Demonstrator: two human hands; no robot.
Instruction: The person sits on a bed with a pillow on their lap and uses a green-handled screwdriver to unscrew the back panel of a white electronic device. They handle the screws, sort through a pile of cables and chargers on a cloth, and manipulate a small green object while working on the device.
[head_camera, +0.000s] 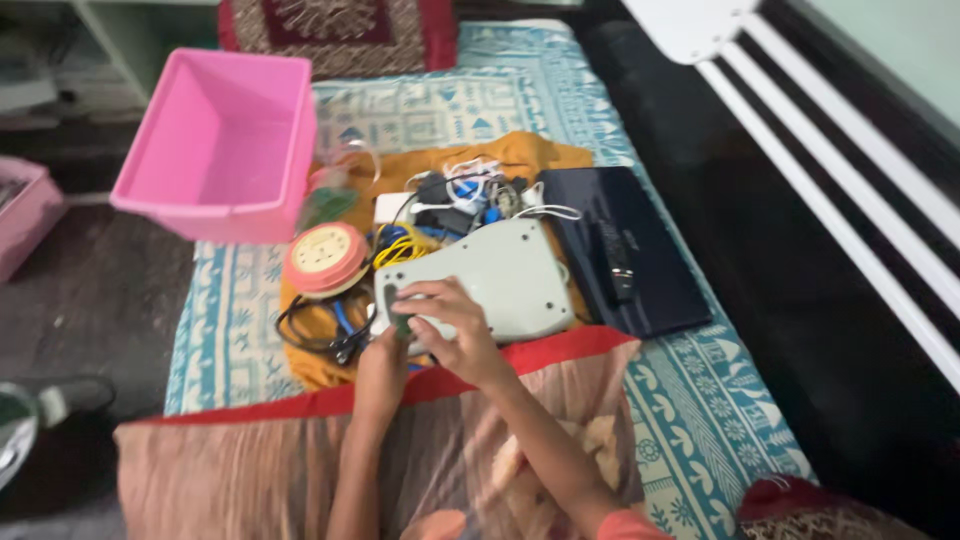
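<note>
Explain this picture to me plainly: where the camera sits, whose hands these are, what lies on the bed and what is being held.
There is one picture, taken by a camera worn on a person's head, looking down at their own two bare hands. No machine is involved. The left hand and right hand both rest on the near edge of a flat pale grey device, with a small dark part between the fingers; the view is too blurred to tell what it is. The device lies on an orange cloth spread over a blue patterned bedsheet. Around it are a tangle of cables, a round pink and cream extension reel, a dark flat laptop and a pink plastic tub.
</note>
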